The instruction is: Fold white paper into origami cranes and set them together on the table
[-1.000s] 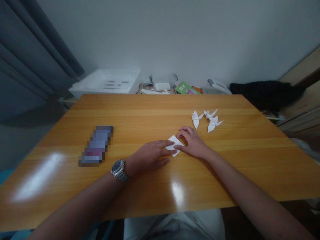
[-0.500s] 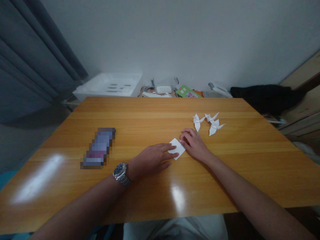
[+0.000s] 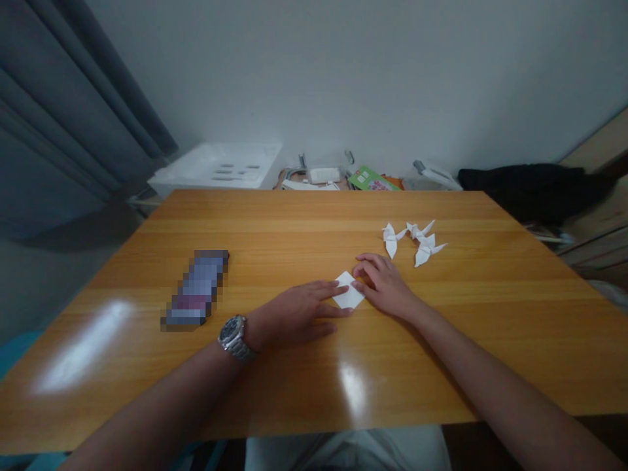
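Note:
A small folded square of white paper (image 3: 350, 299) lies flat on the wooden table, one corner toward me. Stretched fingers of my left hand (image 3: 301, 313) rest across its left side and near edge, pressing it down. At the paper's right corner, my right hand (image 3: 386, 285) has its thumb and curled fingers closed on the edge; the exact grip is partly hidden. Beyond that hand stand three white paper cranes: one on the left (image 3: 390, 241), one behind (image 3: 417, 231) and one on the right (image 3: 426, 250), the last two touching or overlapping.
A blurred-out phone (image 3: 199, 288) lies on the left of the table (image 3: 275, 235). Past the far edge are a white tray (image 3: 226, 160), a green booklet (image 3: 370, 180) and a dark cloth (image 3: 530, 190). A grey curtain (image 3: 73, 98) hangs at the left.
My left fingers have slid slightly toward the paper's near edge. The right thumb has moved a little onto the paper's right corner. The whole view has shifted slightly.

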The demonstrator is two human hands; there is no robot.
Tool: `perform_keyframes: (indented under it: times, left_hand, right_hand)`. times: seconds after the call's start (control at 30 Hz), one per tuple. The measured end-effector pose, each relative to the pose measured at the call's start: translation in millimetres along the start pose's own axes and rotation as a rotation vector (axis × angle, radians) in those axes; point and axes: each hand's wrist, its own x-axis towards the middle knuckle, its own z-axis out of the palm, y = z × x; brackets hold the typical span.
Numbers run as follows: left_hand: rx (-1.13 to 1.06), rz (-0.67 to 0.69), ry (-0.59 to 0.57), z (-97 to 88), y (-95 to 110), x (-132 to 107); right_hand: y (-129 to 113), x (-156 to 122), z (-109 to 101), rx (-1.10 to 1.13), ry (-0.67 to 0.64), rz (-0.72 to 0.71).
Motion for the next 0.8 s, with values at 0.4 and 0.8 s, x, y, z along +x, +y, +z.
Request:
perform_keyframes:
  times: [0.4, 0.8]
  left_hand:
    - [-0.037, -0.032, 0.044, 3.7, 1.2, 0.5]
    - [-0.036, 0.011, 0.062, 2.0, 3.0, 3.0]
  right_hand:
    - [1.2, 1.5, 0.4, -0.004, -0.028, -0.003]
    - [3.1, -0.2, -3.5, 0.038, -0.030, -0.035]
